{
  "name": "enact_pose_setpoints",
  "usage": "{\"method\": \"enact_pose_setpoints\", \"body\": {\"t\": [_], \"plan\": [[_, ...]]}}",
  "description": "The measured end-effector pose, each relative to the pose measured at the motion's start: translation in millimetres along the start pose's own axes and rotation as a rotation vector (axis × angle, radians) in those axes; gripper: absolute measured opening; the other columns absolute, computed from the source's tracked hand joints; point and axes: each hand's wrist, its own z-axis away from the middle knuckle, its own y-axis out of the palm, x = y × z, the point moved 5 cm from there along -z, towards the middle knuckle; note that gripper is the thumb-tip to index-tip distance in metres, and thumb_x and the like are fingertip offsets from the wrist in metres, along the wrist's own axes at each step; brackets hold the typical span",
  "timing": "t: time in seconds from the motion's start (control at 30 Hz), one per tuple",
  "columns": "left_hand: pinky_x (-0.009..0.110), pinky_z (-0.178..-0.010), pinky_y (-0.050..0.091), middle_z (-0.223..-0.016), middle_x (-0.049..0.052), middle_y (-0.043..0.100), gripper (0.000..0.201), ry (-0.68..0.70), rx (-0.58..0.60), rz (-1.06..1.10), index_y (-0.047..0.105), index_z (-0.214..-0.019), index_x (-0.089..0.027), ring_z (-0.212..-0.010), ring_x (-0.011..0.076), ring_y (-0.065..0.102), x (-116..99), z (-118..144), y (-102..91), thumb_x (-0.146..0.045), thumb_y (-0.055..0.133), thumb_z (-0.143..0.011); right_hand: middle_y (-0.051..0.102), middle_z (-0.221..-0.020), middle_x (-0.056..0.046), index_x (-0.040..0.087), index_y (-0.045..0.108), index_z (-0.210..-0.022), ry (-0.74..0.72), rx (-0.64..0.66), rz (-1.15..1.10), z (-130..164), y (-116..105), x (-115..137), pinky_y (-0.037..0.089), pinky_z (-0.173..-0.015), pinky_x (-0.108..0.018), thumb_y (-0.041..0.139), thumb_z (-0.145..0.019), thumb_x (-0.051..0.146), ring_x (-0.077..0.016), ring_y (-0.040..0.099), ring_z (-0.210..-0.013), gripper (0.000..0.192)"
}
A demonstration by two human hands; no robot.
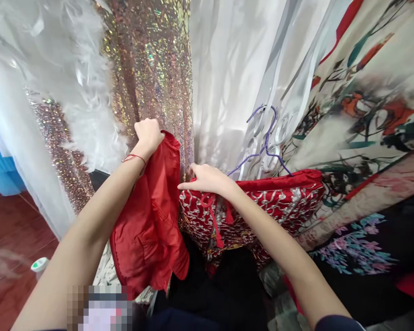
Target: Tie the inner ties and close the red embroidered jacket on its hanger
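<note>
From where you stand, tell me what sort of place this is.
Probably a costume or dress storage room: hanging garments crowd together, among them a sequinned dress, a white gown and a red embroidered garment on a purple hanger.

**Site classification: costume or garment storage, likely a dress rental or wardrobe room**

From my remote view I record a densely packed hanging rail of show clothing. A sequined iridescent gown (148, 69) hangs beside a white feather trim (86, 82) and sheer white satin drapes (234, 69). To the right I note a printed silk robe (365, 92) with painted floral figures, and a red embroidered garment (279, 202) on a purple wire hanger (265, 142). A blue tulle skirt (0, 165) shows at far left. The floor (17, 230) is reddish-brown tile. The garments press against one another. I see no price tags or counter, so I cannot tell shop from private store.
</note>
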Motion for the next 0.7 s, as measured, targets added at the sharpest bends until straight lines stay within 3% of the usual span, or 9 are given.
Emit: {"method": "enact_pose_setpoints", "body": {"t": [0.07,0.1,0.17,0.27,0.33,0.47,0.53,0.6,0.7], "plan": [[0.05,-0.107,0.039,-0.128,0.026,0.063,0.045,0.011,-0.031,-0.049,0.064,-0.119,0.004,-0.129,0.039,0.054,-20,-3,-3.1,-0.03,0.05,-0.092,0.069,-0.122,-0.023,0.006,0.047,-0.138,0.118,-0.097,-0.054,-11,-10,-9,0.052,-0.086,-0.037,0.071,-0.083,0.058,-0.0331,0.068,-0.109,0.079],[0.047,-0.103,0.043,-0.122,0.023,0.067,0.041,0.022,-0.039,-0.081,0.068,-0.114,-0.001,-0.123,0.0372,0.059,-32,-3,-2.4,-0.031,0.054,-0.089,0.068,-0.124,-0.024,0.006,0.041,-0.143,0.17,-0.166,-0.074,-20,-15,-16,0.052,-0.088,-0.038,0.07,-0.085,0.055,-0.0338,0.067,-0.112,0.081],[0.043,-0.094,0.048,-0.109,0.018,0.073,0.035,0.079,-0.014,-0.126,0.073,-0.103,-0.008,-0.111,0.0346,0.066,-55,1,5.3,-0.034,0.059,-0.084,0.069,-0.124,-0.021,0.011,0.043,-0.144,0.242,-0.276,-0.066,-38,-23,-31,0.052,-0.09,-0.039,0.063,-0.092,0.041,-0.0327,0.067,-0.114,0.063],[0.04,-0.084,0.05,-0.101,0.016,0.074,0.035,0.174,0.027,-0.165,0.075,-0.099,-0.013,-0.102,0.0324,0.069,-79,12,23.2,-0.037,0.053,-0.086,0.07,-0.12,-0.018,0.017,0.063,-0.125,0.331,-0.335,0.021,-59,-32,-55,0.051,-0.089,-0.039,0.05,-0.094,0.015,-0.032,0.067,-0.113,0.034],[0.039,-0.082,0.05,-0.099,0.016,0.075,0.036,0.194,0.044,-0.162,0.074,-0.099,-0.015,-0.1,0.0309,0.07,-84,21,35.5,-0.038,0.049,-0.088,0.07,-0.117,-0.021,0.014,0.069,-0.114,0.378,-0.356,0.059,-63,-36,-69,0.05,-0.089,-0.04,0.042,-0.094,0.007,-0.0326,0.067,-0.113,0.035],[0.037,-0.08,0.049,-0.103,0.017,0.074,0.044,0.203,0.107,-0.165,0.067,-0.113,-0.014,-0.099,0.0311,0.07,-80,46,56.3,-0.047,0.052,-0.088,0.061,-0.125,-0.027,0.009,0.063,-0.124,0.434,-0.509,0.13,-51,-49,-83,0.048,-0.085,-0.04,0.025,-0.096,0.005,-0.0312,0.065,-0.109,0.047],[0.039,-0.08,0.05,-0.103,0.022,0.073,0.054,0.189,0.169,-0.205,0.062,-0.119,-0.007,-0.098,0.0336,0.071,-79,65,63.4,-0.048,0.057,-0.085,0.056,-0.131,-0.028,0.008,0.063,-0.122,0.411,-0.624,0.213,-43,-57,-85,0.047,-0.081,-0.039,0.025,-0.095,0.005,-0.0334,0.06,-0.115,0.047],[0.04,-0.081,0.051,-0.103,0.025,0.072,0.051,0.198,0.264,-0.257,0.063,-0.116,-0.004,-0.097,0.0351,0.071,-79,82,69.0,-0.043,0.057,-0.085,0.056,-0.132,-0.027,0.006,0.065,-0.116,0.341,-0.694,0.306,-37,-63,-84,0.046,-0.083,-0.039,0.03,-0.092,0.006,-0.0363,0.054,-0.123,0.043],[0.041,-0.082,0.051,-0.103,0.023,0.073,0.034,0.24,0.41,-0.299,0.07,-0.105,-0.008,-0.099,0.0344,0.071,-81,92,74.1,-0.029,0.05,-0.088,0.065,-0.117,-0.025,0.004,0.068,-0.109,0.276,-0.608,0.31,-33,-64,-88,0.044,-0.087,-0.041,0.037,-0.091,0.012,-0.0349,0.06,-0.111,0.037]]}}
